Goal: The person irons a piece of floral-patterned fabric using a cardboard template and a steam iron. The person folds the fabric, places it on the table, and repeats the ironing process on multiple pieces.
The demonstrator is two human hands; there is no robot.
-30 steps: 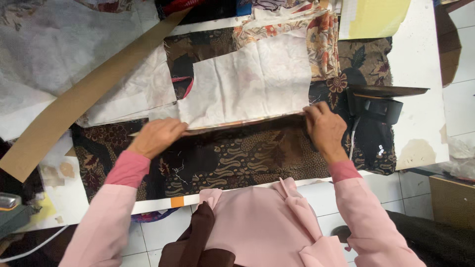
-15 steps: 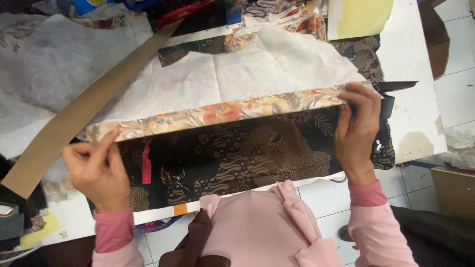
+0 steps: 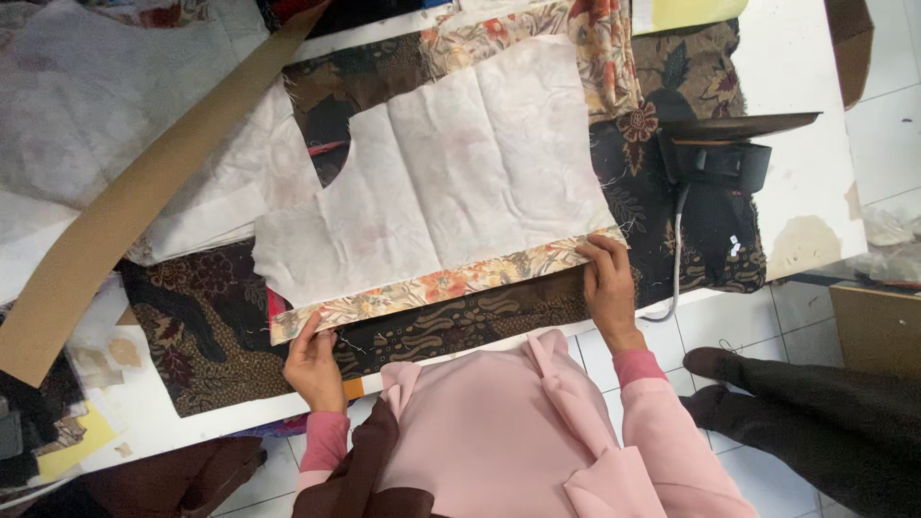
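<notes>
Both hands have come in toward the body since half a second ago, and the cloth (image 3: 451, 192) that was lifted and stretched wide between them now lies flat on the table, white backing up, with its floral hem (image 3: 441, 285) folded over along the near edge.

That hem runs between the two hands. The left hand (image 3: 315, 363) pinches its left end, thumb on top and fingers curled beneath the corner. The right hand (image 3: 606, 283) lies on the right end, fingers closed over the fold and pressing it down; whether it grips under the edge cannot be told.

To do this fold well, I judge that both ends should be kept under even tension so the hem stays the same width all along, and that the crease should be smoothed from the fingertips inward before anything is let go.

Under the hem, and nearer the body than the fingers, a dark batik cloth (image 3: 460, 321) covers the table. Just beyond the right fingers and to their right, an iron (image 3: 720, 158) stands on the batik, its cord (image 3: 677, 259) hanging down close beside the right wrist. Far beyond the left fingers a long brown card strip (image 3: 144, 192) lies slantwise across white fabric. Another person's dark shoes (image 3: 715, 379) stand on the tiled floor (image 3: 787, 326) to the right.
</notes>
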